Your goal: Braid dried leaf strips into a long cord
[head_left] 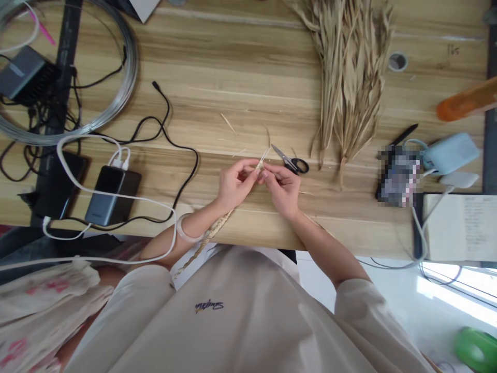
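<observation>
My left hand and my right hand meet near the table's front edge, both closed in a pinch on the upper end of a braided straw cord. Thin pale strands stick up between the fingertips. From my left hand the braid runs down beside the wrist and over the table edge toward my lap. Just beyond my right hand lie scissors with black handles, their blades partly apart. A large bundle of dried leaves rests at the back right. Exactly how the strands cross is hidden by my fingers.
Coiled metal wire, black cables and a power bank lie to the left; a white cable loops near my left forearm. On the right are an open notebook, a blue case and an orange bottle. Another person's patterned clothing shows lower left.
</observation>
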`<act>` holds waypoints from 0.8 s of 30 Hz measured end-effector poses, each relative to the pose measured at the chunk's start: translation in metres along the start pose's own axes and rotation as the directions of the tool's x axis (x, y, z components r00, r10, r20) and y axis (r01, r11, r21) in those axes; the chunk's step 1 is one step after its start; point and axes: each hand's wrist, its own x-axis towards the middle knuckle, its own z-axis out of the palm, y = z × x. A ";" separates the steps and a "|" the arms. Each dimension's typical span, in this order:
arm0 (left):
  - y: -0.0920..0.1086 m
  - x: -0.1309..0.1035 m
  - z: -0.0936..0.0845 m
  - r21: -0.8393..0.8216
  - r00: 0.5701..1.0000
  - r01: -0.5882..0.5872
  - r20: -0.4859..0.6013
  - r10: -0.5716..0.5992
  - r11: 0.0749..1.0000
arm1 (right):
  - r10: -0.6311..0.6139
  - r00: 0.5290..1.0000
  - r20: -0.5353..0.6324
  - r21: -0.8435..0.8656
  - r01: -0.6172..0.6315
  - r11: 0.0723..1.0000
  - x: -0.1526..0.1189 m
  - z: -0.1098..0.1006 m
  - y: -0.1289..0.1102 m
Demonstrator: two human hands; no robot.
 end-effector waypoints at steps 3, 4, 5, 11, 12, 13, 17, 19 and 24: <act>-0.001 0.000 0.000 0.014 1.000 -0.004 0.009 0.004 1.000 | -0.046 0.999 -0.012 -0.017 0.046 0.999 -0.001 0.001 0.004; -0.002 0.000 0.000 0.017 1.000 -0.007 0.013 0.007 1.000 | -0.070 0.997 -0.021 -0.026 0.069 0.997 -0.002 0.001 0.005; -0.002 0.000 0.000 0.020 1.000 -0.010 0.016 0.009 1.000 | -0.091 0.996 -0.026 -0.041 0.090 0.995 -0.002 0.001 0.006; -0.007 0.001 0.000 0.043 1.000 -0.013 0.018 0.013 0.999 | -0.194 0.980 0.036 -0.283 0.196 0.939 -0.003 -0.002 0.002; -0.007 0.001 0.000 0.037 1.000 -0.010 0.018 0.010 0.999 | -0.208 0.976 0.060 -0.326 0.216 0.921 -0.002 -0.003 0.001; -0.008 0.001 0.001 0.028 1.000 -0.007 0.017 0.007 1.000 | -0.220 0.972 0.084 -0.366 0.236 0.900 -0.001 -0.005 0.000; -0.008 0.002 0.003 -0.027 1.000 0.018 0.008 -0.017 0.999 | -0.280 0.946 0.161 -0.560 0.321 0.763 0.003 -0.011 0.000; -0.007 0.003 0.004 -0.051 0.999 0.042 0.010 -0.042 0.998 | -0.304 0.933 0.193 -0.649 0.354 0.673 0.005 -0.015 0.001; -0.004 0.003 0.006 -0.088 0.998 0.060 0.022 -0.058 0.994 | -0.339 0.892 0.300 -0.769 0.437 0.468 0.004 -0.019 0.000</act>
